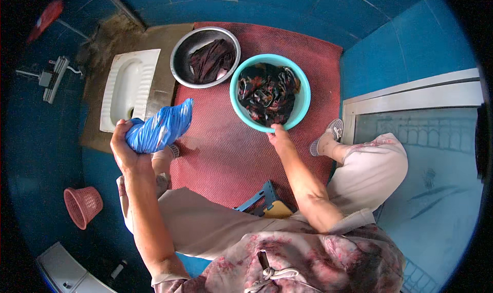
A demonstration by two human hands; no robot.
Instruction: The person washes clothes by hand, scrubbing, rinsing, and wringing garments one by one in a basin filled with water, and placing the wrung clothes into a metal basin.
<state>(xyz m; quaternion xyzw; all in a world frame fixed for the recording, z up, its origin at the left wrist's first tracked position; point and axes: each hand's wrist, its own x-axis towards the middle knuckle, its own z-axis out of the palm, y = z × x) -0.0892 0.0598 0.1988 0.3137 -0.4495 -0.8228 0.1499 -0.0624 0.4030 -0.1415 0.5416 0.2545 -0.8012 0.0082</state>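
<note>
My left hand (127, 144) is closed around a crumpled blue plastic bag (162, 129) with pale streaks, raised off the floor; its contents do not show. With my right hand (279, 135) I grip the near rim of a turquoise basin (307, 99), which stands on a red mat. Dark cloth with a red and orange pattern (267, 95) lies bunched inside it. Behind and to the left, a metal basin (177, 62) holds a dark brown garment (210, 59).
Left of the red mat (226, 139) is a white squat toilet (128, 82). A blue and yellow folding stool (275, 206) is beneath me. A pink basket (84, 206) is at the left wall; a white-framed door (411, 93) stands to the right.
</note>
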